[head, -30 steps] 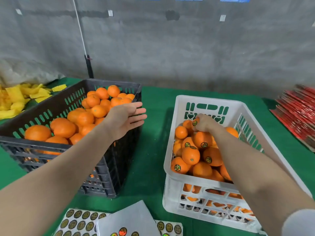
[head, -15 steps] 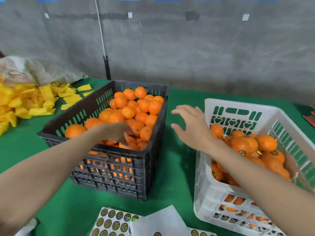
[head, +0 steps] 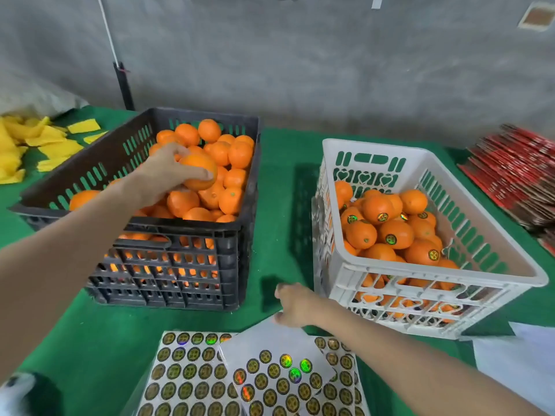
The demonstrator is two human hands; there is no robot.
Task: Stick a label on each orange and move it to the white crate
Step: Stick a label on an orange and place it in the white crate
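Your left grip (head: 168, 172) is closed round one orange (head: 198, 172), fingers wrapped over its top and sides. The fruit sits lifted just above the heap in the black crate (head: 192, 235), towards the crate's middle. Your right grip (head: 295, 304) hangs low over the desk (head: 279, 205), at the far corner of the upper label sheet (head: 270, 340). Whether its fingers pinch the sheet, touch it or only hover cannot be told from this angle.

Handling, by judgement: the orange is firm, round and light enough for one hand, with a smooth rind that may slip under a slack hold. It will roll if set down loose and could bruise if dropped. Take it across its widest part, as you do here, and leave one broad face bare for the label. No label shows on it.

The labels (head: 295, 375) are thin, floppy and sticky, so lift one by its edge, not its centre. They fill the near part of the upper sheet, closer to you than the right grip; the sheet's far part is bare backing. A second sheet (head: 186, 376) lies beneath.

Position: the held orange is well apart from the labels, beyond the black crate's near wall. The white crate (head: 375, 145) stands on the desk to the right of the black one, partly filled with labelled oranges (head: 393, 234), with room on top.
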